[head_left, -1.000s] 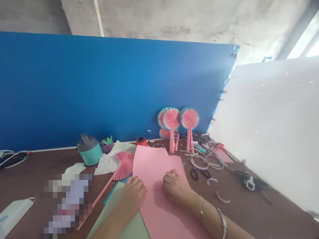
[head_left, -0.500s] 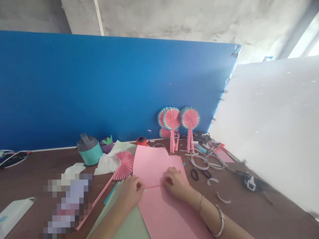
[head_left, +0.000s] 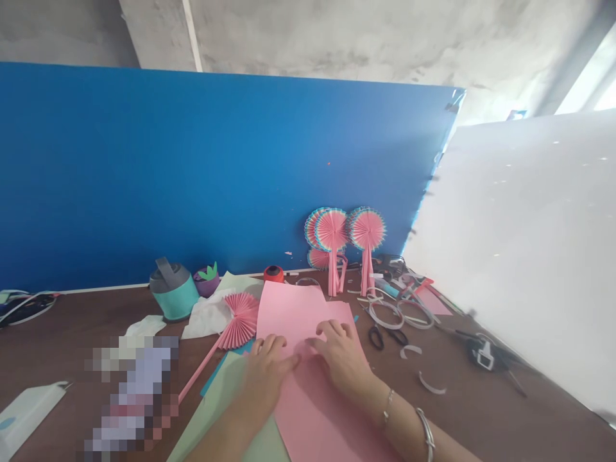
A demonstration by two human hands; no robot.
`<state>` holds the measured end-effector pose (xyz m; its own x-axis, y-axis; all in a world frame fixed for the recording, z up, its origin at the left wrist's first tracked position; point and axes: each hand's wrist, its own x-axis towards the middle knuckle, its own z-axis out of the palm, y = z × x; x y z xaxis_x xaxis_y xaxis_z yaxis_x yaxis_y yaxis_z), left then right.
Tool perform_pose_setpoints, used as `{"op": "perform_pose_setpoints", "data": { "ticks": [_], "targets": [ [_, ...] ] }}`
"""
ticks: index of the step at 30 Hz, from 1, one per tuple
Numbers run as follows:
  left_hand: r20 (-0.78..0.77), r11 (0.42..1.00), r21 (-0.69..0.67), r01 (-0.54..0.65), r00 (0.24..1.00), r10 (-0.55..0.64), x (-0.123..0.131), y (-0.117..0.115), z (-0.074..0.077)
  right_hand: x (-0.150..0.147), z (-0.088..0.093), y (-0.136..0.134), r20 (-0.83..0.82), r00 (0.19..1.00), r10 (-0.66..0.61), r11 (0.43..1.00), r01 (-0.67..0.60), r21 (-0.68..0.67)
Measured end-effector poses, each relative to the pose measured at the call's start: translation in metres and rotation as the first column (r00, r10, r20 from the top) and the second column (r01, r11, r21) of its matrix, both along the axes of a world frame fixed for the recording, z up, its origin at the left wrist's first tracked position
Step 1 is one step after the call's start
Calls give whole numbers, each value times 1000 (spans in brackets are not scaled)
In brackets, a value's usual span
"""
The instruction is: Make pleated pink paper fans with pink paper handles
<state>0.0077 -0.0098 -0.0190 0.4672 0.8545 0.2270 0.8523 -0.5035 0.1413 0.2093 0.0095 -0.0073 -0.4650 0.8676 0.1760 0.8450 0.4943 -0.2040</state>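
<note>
Pink paper sheets [head_left: 332, 417] lie before me on the table. My left hand [head_left: 267, 369] rests on their left edge, fingers apart and thumb pointing inward. On the right part of the pink paper lies my right hand [head_left: 339, 353], its fingers spread and slightly bent, nothing gripped. A pale green sheet [head_left: 216, 398] sticks out under my left forearm, with a blue sheet edge beside it. Just left of the pink paper is a pleated pink fan [head_left: 240, 321] with a long pink handle.
Finished pink fans [head_left: 368, 230] stand against the blue panel [head_left: 192, 173]. A teal container [head_left: 176, 298] is at the back left. To the right are black-handled scissors [head_left: 376, 337], clear tape rings [head_left: 386, 315], paper scraps and a gadget with cables [head_left: 485, 354].
My fingers have loosened from their curled pose and spread over the paper. The left hand has moved a little to the right. The crease line between the hands no longer shows clearly.
</note>
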Motion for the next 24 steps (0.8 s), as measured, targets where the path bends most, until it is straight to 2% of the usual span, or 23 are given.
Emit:
{"op": "perform_pose_setpoints", "data": {
  "ticks": [3, 5, 9, 11, 13, 15, 17, 20, 24],
  "targets": [
    [-115, 999, 20, 32, 993, -30, 6, -1, 3, -9, -4, -7, 148, 980, 132, 990, -137, 23],
    [-195, 999, 23, 31, 980, -25, 9, -2, -1, -15, -7, -12, 234, 962, 141, 988, -150, 25],
    [-332, 997, 73, 1, 943, 23, 13, -8, -24, -22, -7, -23, 384, 921, 62, 998, -67, 0],
    [-343, 995, 58, -76, 935, 91, 13, -14, -36, -22, -5, -28, 454, 890, 31, 999, -12, -45],
    [-331, 982, 51, -180, 925, 186, 13, -19, -41, -21, -3, -30, 517, 856, -26, 995, 74, -73],
    [-336, 967, 11, -255, 910, 244, 12, -23, -38, -18, -3, -29, 555, 826, -93, 985, 159, -73],
    [-347, 952, -37, -303, 898, 272, 11, -25, -27, -15, -3, -25, 547, 827, -128, 978, 196, -67],
    [-338, 938, -103, -331, 898, 280, 8, -22, -7, -9, -2, -15, 501, 858, -113, 980, 178, -85],
    [-342, 937, -212, -277, 919, 194, 0, -15, 11, 5, 5, -1, 474, 879, -48, 990, 104, -92]
  ]
}}
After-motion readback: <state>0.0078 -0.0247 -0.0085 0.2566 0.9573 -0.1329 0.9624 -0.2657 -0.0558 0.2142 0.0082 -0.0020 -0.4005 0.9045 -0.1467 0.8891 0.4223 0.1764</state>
